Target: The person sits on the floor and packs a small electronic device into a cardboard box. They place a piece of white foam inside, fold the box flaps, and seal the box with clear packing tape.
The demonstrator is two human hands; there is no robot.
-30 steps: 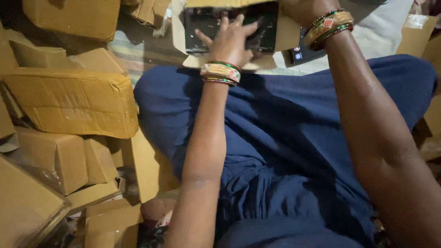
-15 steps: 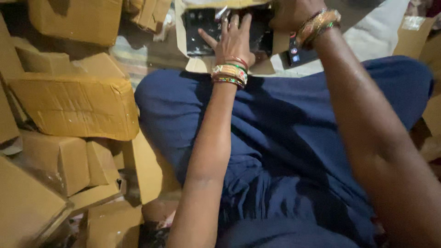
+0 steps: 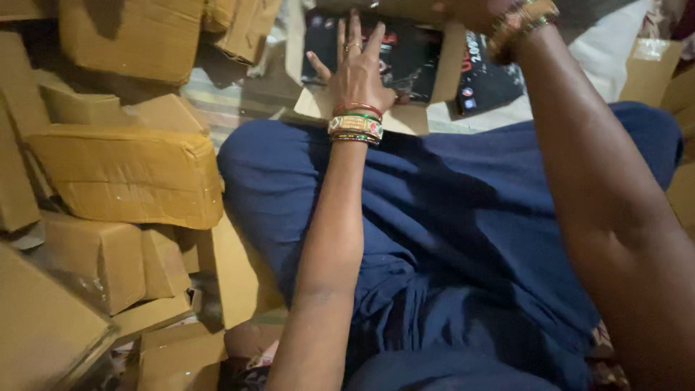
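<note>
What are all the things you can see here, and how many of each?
Open cardboard box: one, tan, top middle, just past the knees, flaps spread out.
Dark package: one, black with small coloured marks, lying inside the open box.
Closed cardboard boxes: many, too heaped to count, tan, piled along the left side and top left.
White cloth or sheet: one, white, top right on the floor.
Blue garment: one, dark blue, covering the lap across the middle.
Bangles: several, red, green and gold, on the left wrist; more on the right wrist at the top edge.
Left hand: flat, fingers spread, pressing on the dark package.
Right hand: at the top edge of the open box, mostly cut off from view.
</note>
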